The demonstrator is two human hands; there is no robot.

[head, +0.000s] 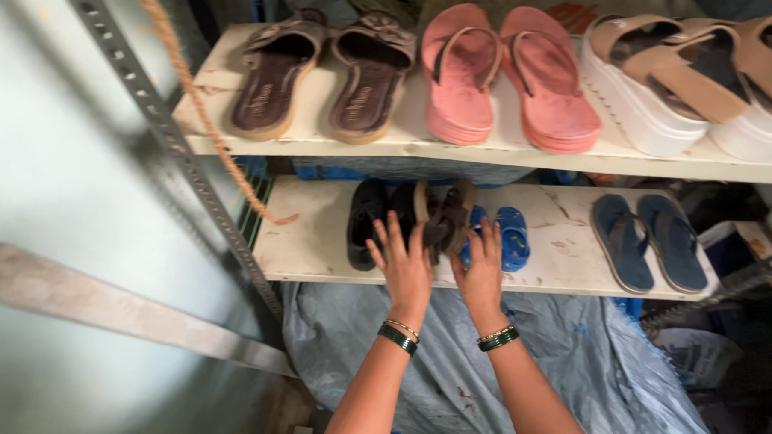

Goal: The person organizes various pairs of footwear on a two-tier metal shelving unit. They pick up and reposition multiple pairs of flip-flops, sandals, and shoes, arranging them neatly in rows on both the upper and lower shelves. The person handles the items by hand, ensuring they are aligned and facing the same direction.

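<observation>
Both hands reach to the lower shelf (316,257) of a rack, meeting near the middle of its front edge. The left hand (406,265) lies with fingers spread and loosely open, its fingertips touching the brown sandals (444,221) that stand tilted on edge there; it presses against them rather than closing around them. The right hand (482,267) is also open, fingers stretched forward, resting against the other side of the same sandals and touching the blue slippers (507,238) just beside them. Whether either hand has a real grip on the sandals cannot be told. Each wrist wears green and gold bangles. The brown sandals sit between a pair of black shoes (366,221), toward the shelf's left end, and the small blue slippers to the right. Well apart, near the shelf's right end, lie dark blue flip-flops (649,242), flat and side by side. On the upper shelf (210,117) above, from left to right, stand brown slippers (318,82) with bows, pink flip-flops (511,76), and tan wedges (690,82) with thick white soles at the right end. A frayed rope (198,99) hangs across the rack's left corner beside a perforated metal upright (174,150). Below the lower shelf, a grey tarp (569,369) is bunched under the person's forearms.
</observation>
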